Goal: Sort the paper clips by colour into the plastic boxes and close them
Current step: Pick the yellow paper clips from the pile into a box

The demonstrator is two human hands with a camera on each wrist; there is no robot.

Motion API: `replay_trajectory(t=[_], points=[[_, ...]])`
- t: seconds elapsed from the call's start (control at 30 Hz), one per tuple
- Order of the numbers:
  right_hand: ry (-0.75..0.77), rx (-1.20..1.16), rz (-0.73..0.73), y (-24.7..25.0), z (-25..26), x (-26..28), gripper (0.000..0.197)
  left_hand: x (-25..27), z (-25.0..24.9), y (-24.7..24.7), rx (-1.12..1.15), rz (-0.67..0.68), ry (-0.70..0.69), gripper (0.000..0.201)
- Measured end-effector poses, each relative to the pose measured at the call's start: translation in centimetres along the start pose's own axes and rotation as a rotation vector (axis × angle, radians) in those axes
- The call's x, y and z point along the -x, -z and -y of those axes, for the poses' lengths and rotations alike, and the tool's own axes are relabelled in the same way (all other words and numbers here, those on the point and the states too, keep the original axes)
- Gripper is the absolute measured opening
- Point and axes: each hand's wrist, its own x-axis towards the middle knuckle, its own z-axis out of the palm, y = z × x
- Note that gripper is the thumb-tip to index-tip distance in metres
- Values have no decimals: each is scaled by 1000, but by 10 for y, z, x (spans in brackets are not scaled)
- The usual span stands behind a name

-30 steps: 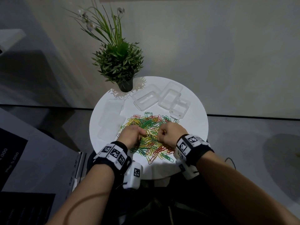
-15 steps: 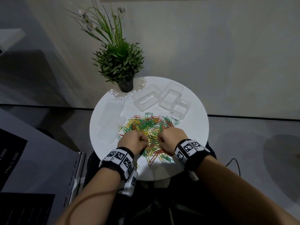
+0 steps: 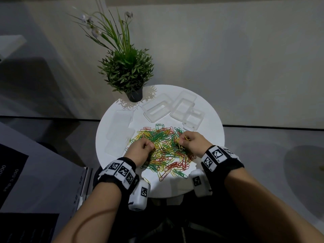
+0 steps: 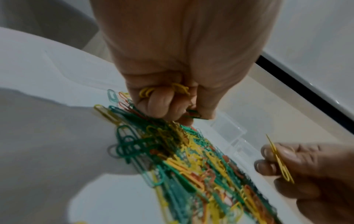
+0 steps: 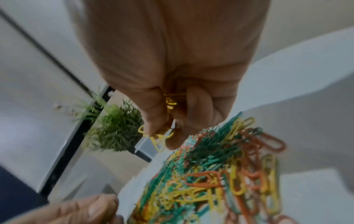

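Paper clips (image 3: pixel 166 149) heaped mid-surface (image 3: pixel 206 137), green, yellow, orange mixed; left hand (image 3: pixel 140 151) fisted on yellow clips, pinching a green one; right hand (image 3: pixel 194 143) clutching yellow clips; open plastic boxes (image 3: pixel 182 107) beyond, near plant (image 3: pixel 126 71)

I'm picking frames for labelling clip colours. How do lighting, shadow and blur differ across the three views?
Head view: sharp, dim room, bright light on the white table, the potted plant casting leaf shadows, straight lines bowed. Left wrist view: paper clip pile softly blurred, grey shadow at left. Right wrist view: strongest blur; the right hand fills the top, yellow clips still readable.
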Motion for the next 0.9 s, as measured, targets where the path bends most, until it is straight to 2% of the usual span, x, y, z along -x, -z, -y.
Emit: replay_trajectory(t=[0.13, 0.23, 0.43, 0.47, 0.53, 0.63, 0.77, 0.9], points=[[-70, -340, 65, -2, -2, -1, 16, 2, -9, 2, 398, 74, 80, 17], [-77, -419, 102, 0, 4, 0, 15, 5, -19, 6, 682, 176, 150, 15], [-178, -731, 208, 6, 13, -5, 18, -7, -34, 19, 988, 416, 345, 64], [-192, -796, 228, 9, 14, -6, 19, -10, -34, 21, 1023, 432, 360, 66], [-208, -886, 255, 12, 17, -8, 18, -15, -38, 23, 1087, 457, 348, 58], [-168, -776, 233, 11, 16, -14, 10, -20, -43, 21, 1076, 428, 280, 38], [-149, -569, 189, -3, 13, -20, 7, -22, -42, 14, 692, 391, 230, 36], [-17, -129, 33, -14, 23, -21, 8, -18, -40, 9, 574, 435, 210, 34]])
